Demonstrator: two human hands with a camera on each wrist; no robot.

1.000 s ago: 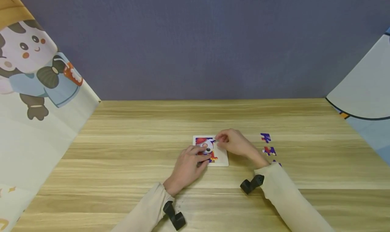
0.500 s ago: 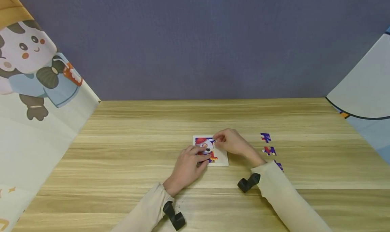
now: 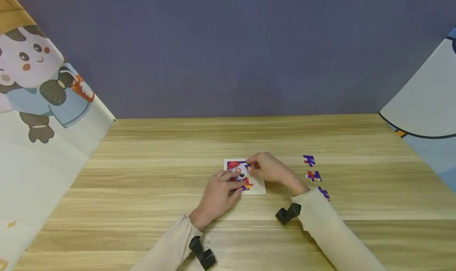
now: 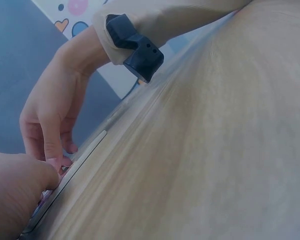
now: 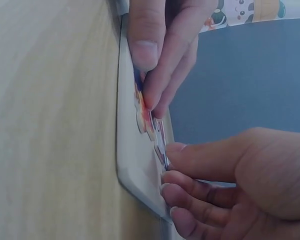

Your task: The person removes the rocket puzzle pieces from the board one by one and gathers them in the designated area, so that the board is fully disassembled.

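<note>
A small white puzzle tray lies on the wooden table, partly filled with joined pieces showing a white character on red and purple. My left hand rests on these pieces, its fingers fairly straight and pressing from the left. Over the tray's far right part, my right hand has curled fingers. In the right wrist view its thumb and index finger pinch a puzzle piece at the edge of the joined part. Most of that piece is hidden by the fingers. The bare tray floor shows beside it.
Three loose puzzle pieces lie in a column right of the tray: a far one, a middle one and a near one beside the right sleeve. A dark wall stands behind the table.
My right hand has shifted slightly left, closer to the joined pieces, and its sleeve now uncovers more of the nearest loose piece. The left hand stays on the puzzle.
</note>
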